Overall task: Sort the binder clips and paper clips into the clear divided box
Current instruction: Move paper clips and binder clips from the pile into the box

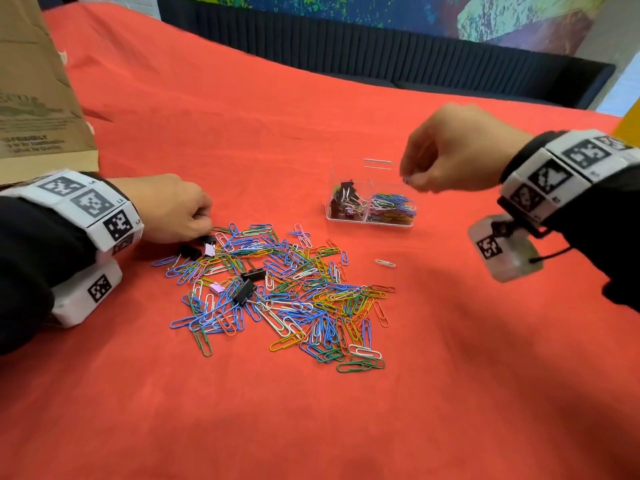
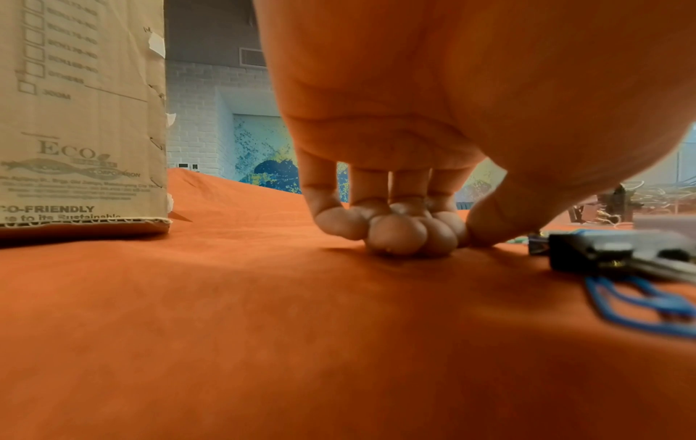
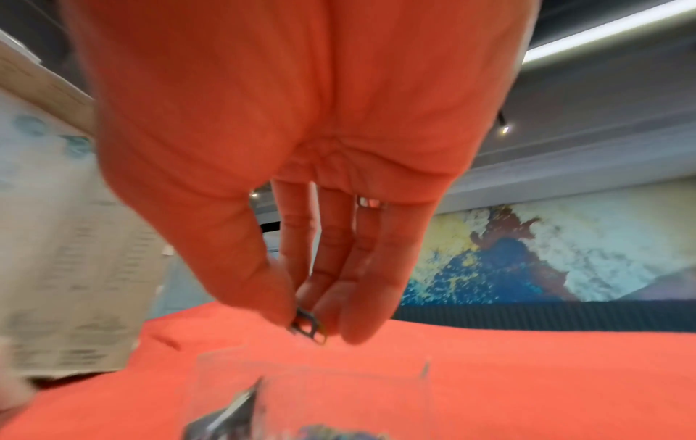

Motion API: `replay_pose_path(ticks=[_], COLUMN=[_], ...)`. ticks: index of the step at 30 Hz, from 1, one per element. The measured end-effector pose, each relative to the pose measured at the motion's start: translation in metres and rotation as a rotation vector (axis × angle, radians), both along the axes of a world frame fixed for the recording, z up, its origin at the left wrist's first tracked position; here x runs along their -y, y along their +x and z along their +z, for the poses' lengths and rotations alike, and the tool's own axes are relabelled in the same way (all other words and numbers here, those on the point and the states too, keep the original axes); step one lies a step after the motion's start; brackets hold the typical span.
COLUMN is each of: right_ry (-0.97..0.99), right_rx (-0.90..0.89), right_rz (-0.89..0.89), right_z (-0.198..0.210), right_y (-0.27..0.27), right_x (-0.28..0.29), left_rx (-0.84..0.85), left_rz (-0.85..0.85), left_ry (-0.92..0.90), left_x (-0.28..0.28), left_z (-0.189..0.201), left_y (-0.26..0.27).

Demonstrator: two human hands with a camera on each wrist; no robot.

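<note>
- The right hand [image 1: 450, 150], at the right of the head view, hovers over the clear plastic divided box [image 1: 349, 164], its grip a narrow pinch on a small metal clip [image 3: 309, 326]; blur hides which kind it is. Released off-centre, it could land in the wrong compartment, since black binder clips [image 1: 346, 197] fill the left cell and coloured paper clips [image 1: 391, 206] the right.
- The box looks light; I judge that a knuckle brushing its wall could tip it and spill both cells.
- The left hand [image 1: 169, 209], at the left of the frame, rests on the red-covered desk [image 1: 311, 427] with fingertips [image 2: 395, 235] curled at the edge of the loose heap of coloured wire paper clips [image 1: 284, 292]. Whether its grip encloses anything, I cannot tell.
- Black binder clips [image 1: 244, 292] and lilac ones [image 1: 217, 288] lie tangled in that heap, so lifting one may drag paper clips along.
- One pale clip [image 1: 385, 263] lies apart, between heap and box, and is easily overlooked.
- The brown cardboard carton [image 1: 38, 98] stands at the upper left, near the left wrist.
</note>
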State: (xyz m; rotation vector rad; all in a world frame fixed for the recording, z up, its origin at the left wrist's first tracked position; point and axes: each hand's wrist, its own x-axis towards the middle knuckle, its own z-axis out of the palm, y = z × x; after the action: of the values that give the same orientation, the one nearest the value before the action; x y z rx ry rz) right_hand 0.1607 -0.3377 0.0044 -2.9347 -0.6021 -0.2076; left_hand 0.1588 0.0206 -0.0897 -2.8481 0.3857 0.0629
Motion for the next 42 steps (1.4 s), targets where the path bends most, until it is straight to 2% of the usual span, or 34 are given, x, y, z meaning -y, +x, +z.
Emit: replay_pose_path(ticks=[3,7,12,14,18,20,26,29,34,42], right_ry=[-0.012,-0.055,0.047,0.024,-0.21,-0.299,-0.261,-0.3,-0.26,-0.192], right_rx=[0.13,0.116,0.221,0.165,-0.14,-0.218,-0.303,-0.272,-0.221,-0.246], right_rz=[-0.059,-0.06,0.008,0.061,0.211,0.283,0.434,0.481,0.445,0.338], right_z=[0.001,-0.013,-0.017,-0.024,-0.049,-0.058,-0.058,-0.06,-0.07,-0.062], right_y=[0.02,0.034,0.02,0.001,-0.036,-0.048,-0.079,-0.087,-0.081,-0.067], right_x=[-0.001,-0.005,-0.002,-0.004,-0.011,-0.013,-0.028,-0.036,-0.039,-0.028], left_rx=[0.0,-0.009,-0.017,-0.016,-0.009,-0.013,-0.014,-0.003,0.0,-0.008], left_rz=[0.001,0.007,0.009,0.012,0.01,0.014,0.015,0.005,0.001,0.002], left_ry=[0.006,0.006,-0.003,-0.004,-0.014,-0.012,-0.017,-0.021,-0.031,-0.043], left_x=[0.0,0.001,0.0,0.0,-0.001,0.0,0.0,0.0,-0.001,-0.003], left_z=[0.0,0.001,0.001,0.001,0.001,0.001,0.0,0.0,-0.001,-0.001], left_y=[0.0,-0.001,0.0,0.0,0.0,0.0,0.0,0.0,0.001,0.002])
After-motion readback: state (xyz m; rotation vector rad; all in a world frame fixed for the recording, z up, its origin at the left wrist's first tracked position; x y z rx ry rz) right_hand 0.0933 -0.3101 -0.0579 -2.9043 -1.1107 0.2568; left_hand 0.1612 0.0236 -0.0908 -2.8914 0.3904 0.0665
